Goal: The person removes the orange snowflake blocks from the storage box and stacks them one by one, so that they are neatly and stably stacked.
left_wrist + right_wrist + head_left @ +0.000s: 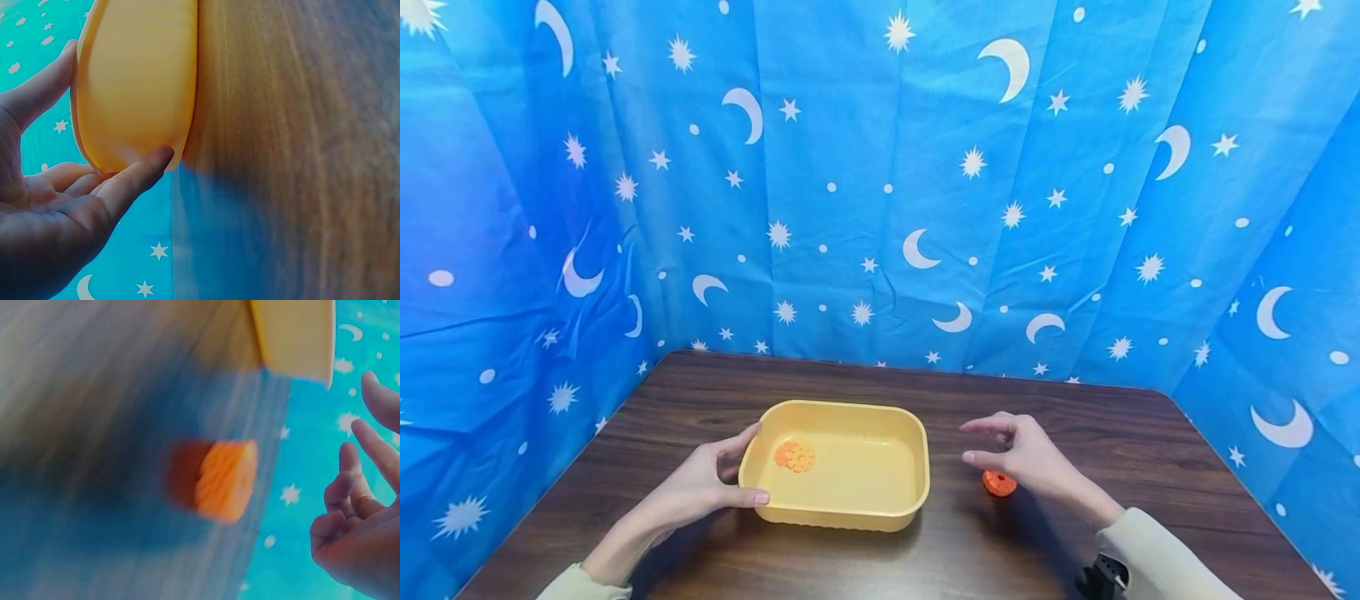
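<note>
A yellow plastic basin [850, 517] sits on the table, and my left hand [703, 483] holds its left end. In the left wrist view, the hand's [69, 200] thumb meets the rim of the basin [137, 75] while the fingers lie along its end wall. Inside, towards the left, are orange flower-shaped discs [800, 457] that overlap. Right of the basin, my right hand [1026, 450] hovers with thumb and fingers apart, holding nothing. Just below it on the table lies a round orange piece [1000, 484] with a ridged side, which looks thick in the right wrist view [228, 481].
The dark wood-grain table [700, 383] has rounded back corners. A blue cloth [850, 150] with white moons and stars hangs behind it and along both sides. On the right forearm is a black strap device [1105, 577] by the pale sleeve.
</note>
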